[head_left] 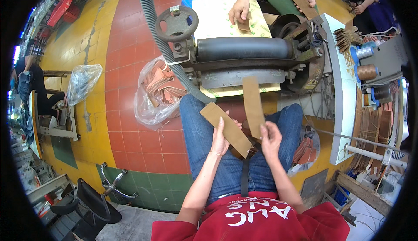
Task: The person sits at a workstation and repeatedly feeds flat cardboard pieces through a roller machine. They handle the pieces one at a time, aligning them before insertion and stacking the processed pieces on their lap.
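Over my lap, my left hand grips a flat tan strip, apparently leather, with the thumb on top and the fingers beneath. My right hand pinches the lower end of a second tan strip, slightly blurred. That strip's far end reaches the metal plate at the front of a roller machine; whether they touch I cannot tell. Behind the plate lies the machine's dark roller. Across from me, a co-worker's hand rests on a small brown piece, and their other hand holds a brown strip.
A handwheel and a grey ribbed hose stand at the machine's left. Beside it sits a clear bag of pinkish scraps. On the right, a white table edge adjoins thread spools. A wheeled chair base is lower left.
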Motion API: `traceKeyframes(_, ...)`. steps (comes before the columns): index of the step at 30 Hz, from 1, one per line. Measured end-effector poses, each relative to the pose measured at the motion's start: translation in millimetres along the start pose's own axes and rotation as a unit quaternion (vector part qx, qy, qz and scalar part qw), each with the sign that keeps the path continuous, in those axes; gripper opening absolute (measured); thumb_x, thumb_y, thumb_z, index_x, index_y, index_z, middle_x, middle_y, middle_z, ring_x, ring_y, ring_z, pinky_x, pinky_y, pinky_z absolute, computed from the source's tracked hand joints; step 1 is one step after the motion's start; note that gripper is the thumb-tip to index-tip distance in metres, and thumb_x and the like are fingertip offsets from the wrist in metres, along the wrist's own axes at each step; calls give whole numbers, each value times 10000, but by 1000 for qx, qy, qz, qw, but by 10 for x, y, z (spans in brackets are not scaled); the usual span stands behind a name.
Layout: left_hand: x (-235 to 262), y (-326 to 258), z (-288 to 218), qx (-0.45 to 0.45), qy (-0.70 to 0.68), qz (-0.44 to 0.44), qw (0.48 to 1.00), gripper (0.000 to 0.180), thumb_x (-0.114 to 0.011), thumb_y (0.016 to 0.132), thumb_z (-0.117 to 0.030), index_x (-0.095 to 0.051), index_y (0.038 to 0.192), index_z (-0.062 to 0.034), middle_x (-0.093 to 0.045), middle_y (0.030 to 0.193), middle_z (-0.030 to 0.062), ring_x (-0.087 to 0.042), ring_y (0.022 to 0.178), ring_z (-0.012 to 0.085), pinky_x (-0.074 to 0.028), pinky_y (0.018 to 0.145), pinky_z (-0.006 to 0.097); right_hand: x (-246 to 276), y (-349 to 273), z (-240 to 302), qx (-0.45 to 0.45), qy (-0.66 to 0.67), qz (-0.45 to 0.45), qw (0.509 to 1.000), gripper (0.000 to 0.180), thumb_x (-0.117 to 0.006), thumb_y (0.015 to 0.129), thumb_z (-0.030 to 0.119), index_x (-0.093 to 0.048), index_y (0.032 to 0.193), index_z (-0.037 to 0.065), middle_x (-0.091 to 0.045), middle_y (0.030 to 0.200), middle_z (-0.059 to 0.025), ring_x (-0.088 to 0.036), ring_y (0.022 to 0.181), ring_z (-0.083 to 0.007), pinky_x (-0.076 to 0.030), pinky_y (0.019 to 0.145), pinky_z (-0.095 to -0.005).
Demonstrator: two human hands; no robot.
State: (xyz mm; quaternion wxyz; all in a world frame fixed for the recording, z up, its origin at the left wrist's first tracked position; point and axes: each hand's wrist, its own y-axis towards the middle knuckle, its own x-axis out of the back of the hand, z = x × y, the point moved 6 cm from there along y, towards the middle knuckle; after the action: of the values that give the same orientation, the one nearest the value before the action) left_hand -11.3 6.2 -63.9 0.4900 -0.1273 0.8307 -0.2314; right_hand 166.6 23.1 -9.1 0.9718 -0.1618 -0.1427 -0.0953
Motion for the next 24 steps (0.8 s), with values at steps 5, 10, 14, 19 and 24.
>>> traceKeyframes(5,-17,19,72,32,-47,51,997,539,-389,928,-327,-284,1374,-41,-554,1044,140,-537,1091,319,-423,978,430,-25,563,-120,-161,51,107,980,235,-594,910,198,-589,1096,54,-654,882,10,-593,724,-58,-457,599,-192)
traceKeyframes(10,-41,7,122,65,-35,66,995,497,-344,953,-302,-314,1362,-21,-570,1045,159,-545,1094,326,-423,978,434,-377,1030,9,-119,326,58,936,361,-575,919,287,-505,1200,70,-592,1067,-29,-556,922,-101,-460,793,-266)
traceKeyframes(14,-56,7,113,83,48,59,994,402,-387,987,-281,-418,1287,-14,-593,1046,122,-595,1020,269,-500,880,364,-356,897,-199,-125,318,-59,938,419,-535,920,412,-476,1216,121,-556,1121,-27,-517,1039,-124,-397,919,-315)
traceKeyframes(19,44,16,43,-6,111,-38,993,282,-567,927,-206,-545,1133,-15,-612,1030,52,-597,931,141,-510,802,294,-346,-219,-473,-181,105,325,922,328,-631,888,191,-561,1178,56,-608,1109,-13,-567,1006,-107,-443,885,-264)
traceKeyframes(24,35,16,57,-25,74,-63,995,350,-592,914,-223,-503,1194,-32,-579,1093,59,-575,949,132,-490,835,301,-135,-311,-288,-35,-105,187,976,208,-660,851,159,-647,983,-2,-676,782,-83,-607,697,-105,-492,647,-273)
